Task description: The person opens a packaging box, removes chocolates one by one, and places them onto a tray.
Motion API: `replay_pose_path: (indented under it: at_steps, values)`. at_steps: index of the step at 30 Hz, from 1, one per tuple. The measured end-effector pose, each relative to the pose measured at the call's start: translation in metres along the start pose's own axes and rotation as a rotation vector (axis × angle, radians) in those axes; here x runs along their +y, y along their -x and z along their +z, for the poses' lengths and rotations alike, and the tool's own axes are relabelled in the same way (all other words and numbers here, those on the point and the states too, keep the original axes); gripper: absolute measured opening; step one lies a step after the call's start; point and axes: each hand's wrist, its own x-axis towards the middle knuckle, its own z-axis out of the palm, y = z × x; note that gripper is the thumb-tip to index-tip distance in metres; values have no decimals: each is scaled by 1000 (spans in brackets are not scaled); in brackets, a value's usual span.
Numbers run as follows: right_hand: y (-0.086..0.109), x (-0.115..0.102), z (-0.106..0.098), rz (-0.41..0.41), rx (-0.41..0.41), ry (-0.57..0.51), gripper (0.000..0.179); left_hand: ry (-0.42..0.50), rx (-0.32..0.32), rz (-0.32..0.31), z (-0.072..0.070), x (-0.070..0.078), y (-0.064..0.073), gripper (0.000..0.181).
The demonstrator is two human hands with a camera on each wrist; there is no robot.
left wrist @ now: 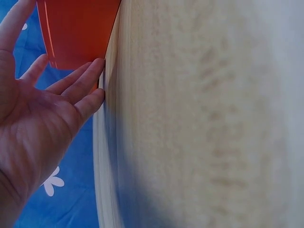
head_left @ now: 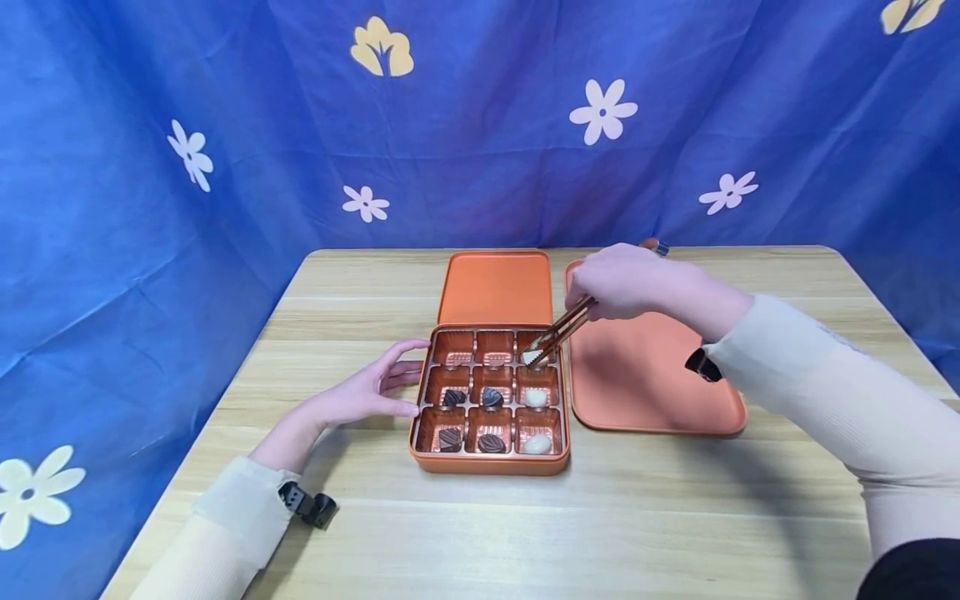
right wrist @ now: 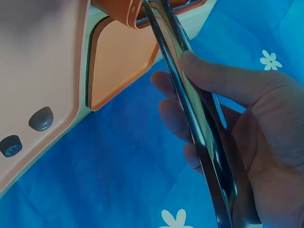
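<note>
An orange tin box point(head_left: 491, 465) holds a brown divided insert. Dark chocolates point(head_left: 492, 443) lie in the left and middle columns, white chocolates point(head_left: 537, 444) in the right. My right hand point(head_left: 626, 279) grips metal tongs point(right wrist: 190, 109), thumb on one side and fingers on the other. The tongs slant down into the back right compartment, their tips at another white chocolate point(head_left: 532, 357). My left hand point(head_left: 367, 390) is at the box's left side, its fairly straight fingers and thumb spread along the wall. In the left wrist view, the fingertips point(left wrist: 97, 64) are right by the orange wall.
Behind the box lies its orange lid point(head_left: 495, 287). A salmon-coloured tray point(head_left: 652, 375) is on the right, partly under my right arm; two dark chocolates point(right wrist: 41, 118) show on it in the right wrist view. A blue flowered curtain point(head_left: 480, 125) hangs behind the wooden table point(head_left: 450, 533).
</note>
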Motion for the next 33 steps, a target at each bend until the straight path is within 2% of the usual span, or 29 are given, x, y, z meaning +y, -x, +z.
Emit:
replay_pose_path:
  at_steps: [7, 12, 17, 20, 24, 28, 33]
  values:
    - [14, 5, -9, 39, 52, -59, 24, -11, 5, 1, 0, -3, 1, 95]
    - [32, 11, -20, 76, 92, -80, 27, -19, 10, 1, 1, -3, 2, 95]
    - [53, 27, -22, 124, 117, -98, 27, -18, 5, 5, 0, -3, 2, 95]
    - [67, 41, -19, 163, 130, -121, 27, -21, 5, 7, 0, -4, 1, 94]
    - [88, 63, -11, 273, 144, -121, 33, -21, 2, 15, 0, -5, 0, 93]
    - [108, 84, 2, 369, 139, -97, 33, -16, 2, 14, 0, -4, 0, 93]
    - [127, 104, 16, 449, 120, -81, 34, -13, 4, -1, 0, -1, 0, 95]
